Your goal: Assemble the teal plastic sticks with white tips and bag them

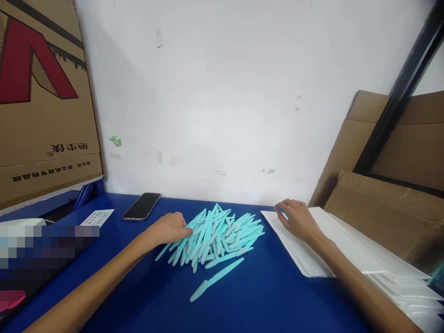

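Observation:
A loose pile of turquoise eyebrow razors (215,236) with pale caps lies on the blue table. At the pile's upper left, my left hand (170,228) has its fingers curled closed on an eyebrow razor, though most of the grip is hidden. One single razor (217,280) rests apart, in front of the pile. My right hand (294,219) is over the far end of a stack of white mailer envelopes (333,247) on the right. Its fingers are bent and apart, with nothing seen between them; whether the fingertips touch the top envelope I cannot tell.
A dark-screened phone (142,206) lies at the back left, near a white printed card (99,216). A large cardboard box (48,125) stands at the left. More cardboard (381,212) leans at the right beside a black post. A white wall (222,101) closes off the back.

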Demonstrator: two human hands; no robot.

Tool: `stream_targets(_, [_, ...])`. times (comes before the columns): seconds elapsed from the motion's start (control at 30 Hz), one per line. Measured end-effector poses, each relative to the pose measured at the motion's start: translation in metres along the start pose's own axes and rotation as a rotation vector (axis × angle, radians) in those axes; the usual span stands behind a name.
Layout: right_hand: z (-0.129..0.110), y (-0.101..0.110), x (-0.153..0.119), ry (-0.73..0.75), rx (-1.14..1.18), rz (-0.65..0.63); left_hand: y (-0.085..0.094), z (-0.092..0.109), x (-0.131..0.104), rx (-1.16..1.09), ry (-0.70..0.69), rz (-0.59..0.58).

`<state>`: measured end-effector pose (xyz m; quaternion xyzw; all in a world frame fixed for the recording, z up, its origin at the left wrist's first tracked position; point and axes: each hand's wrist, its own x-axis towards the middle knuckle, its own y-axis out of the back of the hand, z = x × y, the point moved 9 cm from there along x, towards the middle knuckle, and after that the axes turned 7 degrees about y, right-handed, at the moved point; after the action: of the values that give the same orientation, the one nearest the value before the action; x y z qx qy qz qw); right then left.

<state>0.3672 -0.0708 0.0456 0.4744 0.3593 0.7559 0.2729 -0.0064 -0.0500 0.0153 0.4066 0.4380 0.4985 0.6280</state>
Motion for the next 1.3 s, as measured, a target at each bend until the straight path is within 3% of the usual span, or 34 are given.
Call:
stream_targets(0.47, [-0.004, -0.006, -0.001, 0.009, 0.033, -0.019, -0.007, 0.000, -0.009, 0.123, 0.028, -0.089])
stream_targets(0.67, [-0.006, -0.003, 0.000, 0.005, 0.052, -0.012, -0.011, 0.000, -0.010, 0.103, 0.036, -0.028])
stream_targets(0.8, [-0.005, -0.002, 0.000, -0.005, 0.070, -0.009, -0.002, -0.010, -0.004, 0.017, 0.071, 0.035])
stream_targets(0.9, [-0.007, 0.012, 0.003, -0.058, 0.145, 0.053, 0.014, -0.015, 0.002, -0.110, 0.059, 0.102])
stream_targets(1.03, [-0.030, 0.062, 0.013, -0.162, 0.479, 0.273, 0.031, 0.001, -0.003, -0.360, -0.067, 0.127])
stream_targets(1.13, [-0.062, 0.099, 0.033, -0.170, 0.828, 0.377, 0.032, 0.028, -0.021, -0.562, -0.225, 0.032])
stream_targets(1.2, [-0.083, 0.109, 0.053, -0.146, 1.083, 0.390, 0.022, 0.056, -0.038, -0.938, -0.406, -0.258])
stream_targets(1.3, [-0.108, 0.103, 0.088, -0.128, 1.377, 0.342, 0.009, 0.076, -0.057, -1.152, -0.486, -0.517])
